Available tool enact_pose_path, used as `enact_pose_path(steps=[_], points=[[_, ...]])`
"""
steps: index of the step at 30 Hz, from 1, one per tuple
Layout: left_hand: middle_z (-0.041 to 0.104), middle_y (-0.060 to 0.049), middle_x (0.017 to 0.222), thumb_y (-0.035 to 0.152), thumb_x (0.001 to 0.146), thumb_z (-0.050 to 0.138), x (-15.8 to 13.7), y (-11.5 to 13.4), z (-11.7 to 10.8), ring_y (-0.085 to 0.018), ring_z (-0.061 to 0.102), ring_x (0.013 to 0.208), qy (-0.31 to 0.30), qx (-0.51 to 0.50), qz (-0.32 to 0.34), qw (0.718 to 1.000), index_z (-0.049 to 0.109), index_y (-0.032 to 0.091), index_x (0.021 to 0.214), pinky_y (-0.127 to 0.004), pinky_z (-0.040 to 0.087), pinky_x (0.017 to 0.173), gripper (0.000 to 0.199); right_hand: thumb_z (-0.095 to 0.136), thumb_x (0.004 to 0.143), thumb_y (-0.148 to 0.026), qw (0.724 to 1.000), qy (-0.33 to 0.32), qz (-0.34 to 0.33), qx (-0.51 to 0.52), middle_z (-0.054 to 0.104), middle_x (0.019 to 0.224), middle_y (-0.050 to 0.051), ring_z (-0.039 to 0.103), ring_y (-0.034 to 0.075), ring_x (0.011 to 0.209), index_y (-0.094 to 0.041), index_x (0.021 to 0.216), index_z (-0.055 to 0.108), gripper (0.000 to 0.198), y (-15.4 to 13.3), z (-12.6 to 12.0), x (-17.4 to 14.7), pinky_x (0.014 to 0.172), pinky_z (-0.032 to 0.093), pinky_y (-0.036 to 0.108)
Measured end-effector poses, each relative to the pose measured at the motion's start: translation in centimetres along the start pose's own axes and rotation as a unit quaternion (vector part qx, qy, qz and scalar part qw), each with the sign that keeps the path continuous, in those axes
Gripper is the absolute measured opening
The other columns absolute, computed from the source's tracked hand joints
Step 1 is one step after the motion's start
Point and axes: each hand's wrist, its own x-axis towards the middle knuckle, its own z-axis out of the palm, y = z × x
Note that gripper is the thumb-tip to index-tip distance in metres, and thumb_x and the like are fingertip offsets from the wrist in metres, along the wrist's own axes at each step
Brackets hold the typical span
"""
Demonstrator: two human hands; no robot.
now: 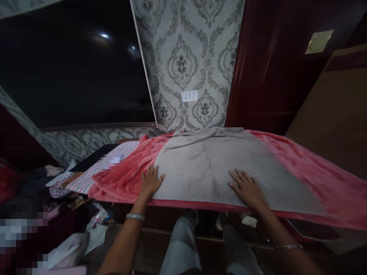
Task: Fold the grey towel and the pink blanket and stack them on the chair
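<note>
Below the patterned wallpaper (183, 57), two bare hands flat on plush fabric

One left hand (151, 181) and one right hand (248, 189) rest palm-down on a broad spread of plush fabric (197, 172), near its front edge. The left hand lies where a crumpled coral-pink part meets a smoother grey middle, its fingers spread; the right hand lies wholly on the grey, fingers extended and slightly apart. Neither pinches anything. Two pink areas flank the single grey one, which is softly creased and rumpled along its back edge; whether all this is one piece, I cannot tell. A narrow red border runs along the front.

Two metallic bangles show, one per wrist: a wide left band (135, 217) and a thinner right band (289, 247). Just beside the fabric's left end lies one striped cloth (83, 181), pink, white and grey.

Behind stand one glossy black screen (77, 68), one rectangular paper label (189, 96) reading 277, one shiny dark-red panel (266, 57) and one squarish gold-toned plate (319, 42). Two legs in denim (182, 248) show below.
</note>
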Motion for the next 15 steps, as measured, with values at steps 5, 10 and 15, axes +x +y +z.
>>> enact_pose_path(steps=[5, 10, 15], points=[[0.017, -0.015, 0.171, 0.052, 0.104, 0.024, -0.5, 0.3, 0.1, -0.028, 0.013, 0.16, 0.017, -0.002, -0.004, 1.0, 0.025, 0.013, 0.163, -0.06, 0.018, 0.126, 0.072, 0.03, 0.103, -0.054, 1.0, -0.002, -0.007, 0.0, 0.043, 0.161, 0.008, 0.039, 0.032, 0.148, -0.028, 0.155, 0.048, 0.061, 0.0, 0.0, 0.1, 0.116, 0.034, 0.059], [0.019, -0.016, 0.171, 0.053, 0.103, 0.026, -0.6, 0.3, 0.1, -0.028, 0.014, 0.16, 0.019, -0.01, -0.004, 1.0, 0.026, 0.013, 0.163, -0.058, 0.017, 0.126, 0.072, 0.028, 0.102, -0.052, 1.0, 0.009, -0.008, -0.009, 0.043, 0.161, 0.008, 0.04, 0.032, 0.148, -0.026, 0.154, 0.049, 0.062, 0.0, 0.5, 0.0, 0.116, 0.034, 0.059], [0.019, -0.017, 0.171, 0.053, 0.103, 0.028, -0.5, 0.2, 0.5, -0.03, 0.016, 0.159, 0.025, -0.02, -0.003, 0.999, 0.028, 0.012, 0.162, -0.059, 0.018, 0.125, 0.072, 0.03, 0.098, -0.054, 1.0, 0.019, -0.017, -0.002, 0.05, 0.156, 0.009, 0.046, 0.034, 0.143, -0.028, 0.15, 0.054, 0.062, 0.8, 1.0, 0.1, 0.111, 0.04, 0.061]])
